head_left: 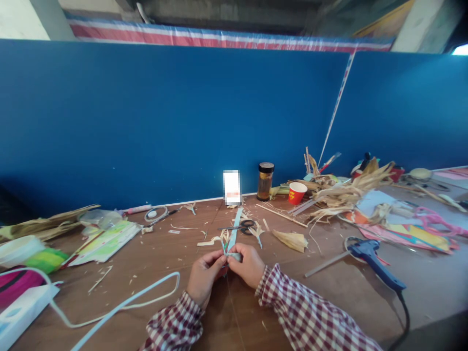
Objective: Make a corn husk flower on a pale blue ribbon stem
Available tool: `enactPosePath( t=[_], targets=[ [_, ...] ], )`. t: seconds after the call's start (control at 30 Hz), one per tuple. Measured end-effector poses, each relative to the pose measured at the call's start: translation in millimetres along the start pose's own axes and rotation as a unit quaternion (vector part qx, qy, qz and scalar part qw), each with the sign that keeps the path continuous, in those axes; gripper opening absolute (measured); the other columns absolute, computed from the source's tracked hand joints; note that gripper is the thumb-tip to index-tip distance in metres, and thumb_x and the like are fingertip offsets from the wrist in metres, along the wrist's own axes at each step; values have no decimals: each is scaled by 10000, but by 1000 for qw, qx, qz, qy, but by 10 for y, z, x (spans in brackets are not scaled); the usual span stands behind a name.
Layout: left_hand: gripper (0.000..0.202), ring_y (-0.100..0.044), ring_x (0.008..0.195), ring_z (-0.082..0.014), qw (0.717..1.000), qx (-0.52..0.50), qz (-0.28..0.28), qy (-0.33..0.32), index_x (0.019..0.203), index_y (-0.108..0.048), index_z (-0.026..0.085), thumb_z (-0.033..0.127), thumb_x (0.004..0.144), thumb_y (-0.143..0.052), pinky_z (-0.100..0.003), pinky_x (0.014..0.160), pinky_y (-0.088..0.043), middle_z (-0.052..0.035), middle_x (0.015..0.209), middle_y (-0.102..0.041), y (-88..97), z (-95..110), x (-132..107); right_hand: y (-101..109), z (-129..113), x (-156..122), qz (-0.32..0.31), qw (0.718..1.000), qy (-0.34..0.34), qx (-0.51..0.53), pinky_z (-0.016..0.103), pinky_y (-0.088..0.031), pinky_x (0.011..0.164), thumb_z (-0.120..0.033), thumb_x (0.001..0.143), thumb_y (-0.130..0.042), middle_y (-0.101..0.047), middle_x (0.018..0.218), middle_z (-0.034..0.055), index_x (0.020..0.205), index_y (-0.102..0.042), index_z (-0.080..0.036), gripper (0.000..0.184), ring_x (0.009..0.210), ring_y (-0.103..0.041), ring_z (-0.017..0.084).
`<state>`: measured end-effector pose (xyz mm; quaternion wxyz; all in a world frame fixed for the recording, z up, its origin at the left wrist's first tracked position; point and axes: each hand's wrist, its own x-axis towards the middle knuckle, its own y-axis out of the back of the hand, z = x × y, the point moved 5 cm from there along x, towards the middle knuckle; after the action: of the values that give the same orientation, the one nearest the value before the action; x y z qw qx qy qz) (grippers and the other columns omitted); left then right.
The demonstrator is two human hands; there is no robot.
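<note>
My left hand (204, 278) and my right hand (249, 264) meet just above the brown table (157, 258), both in checked sleeves. Their fingers are pinched together on the near end of a pale blue strip (235, 229) that runs away from me, with bits of dried husk folded at the pinch. Black-handled scissors (243, 225) lie just beyond the strip. A folded piece of dried husk (291, 240) rests to the right of my hands.
A blue glue gun (373, 261) lies at the right with its cord. A red paper cup (296, 192), a dark jar (265, 181) and a husk pile (347, 192) stand at the back. Papers (106, 241) and a white cable (120, 304) lie left. A blue partition (183, 122) closes the back.
</note>
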<state>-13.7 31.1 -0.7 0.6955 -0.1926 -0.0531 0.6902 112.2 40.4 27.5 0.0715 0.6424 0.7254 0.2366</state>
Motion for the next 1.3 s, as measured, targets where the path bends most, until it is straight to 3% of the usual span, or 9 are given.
enactPosePath(
  t=[0.63, 0.87, 1.0, 1.3],
  targets=[
    [320, -613, 608, -114, 999, -10, 18, 25, 764, -684, 116, 284, 515, -794, -199, 566, -496, -43, 670, -685, 35, 14, 6, -36, 75, 5, -28, 998, -5, 59, 186, -331, 476, -267, 753, -541, -558, 576, -16, 736, -629, -128, 166, 499, -426, 81],
    [326, -636, 661, -137, 998, -9, 3, 55, 851, -654, 132, 279, 583, -765, -224, 564, -522, -60, 766, -681, 6, 49, -19, 85, 23, 65, -14, 998, 21, 52, 210, -379, 558, -257, 785, -520, -614, 660, 12, 744, -631, -126, 176, 579, -490, 103],
    [245, -613, 599, -113, 998, -4, 35, 50, 839, -632, 127, 214, 634, -733, -199, 503, -513, -37, 679, -650, 45, 91, -7, 144, 25, 70, -33, 998, 14, 55, 217, -394, 574, -285, 801, -500, -618, 685, 18, 783, -633, -131, 204, 600, -507, 112],
    [241, -580, 566, -89, 998, 25, 35, 52, 851, -634, 112, 223, 653, -717, -171, 477, -503, -25, 648, -616, 73, 86, -16, 594, -42, -201, -39, 996, -11, -74, 255, -410, 657, -197, 743, -526, -644, 755, 32, 816, -635, -160, 136, 702, -564, 153]
  ],
)
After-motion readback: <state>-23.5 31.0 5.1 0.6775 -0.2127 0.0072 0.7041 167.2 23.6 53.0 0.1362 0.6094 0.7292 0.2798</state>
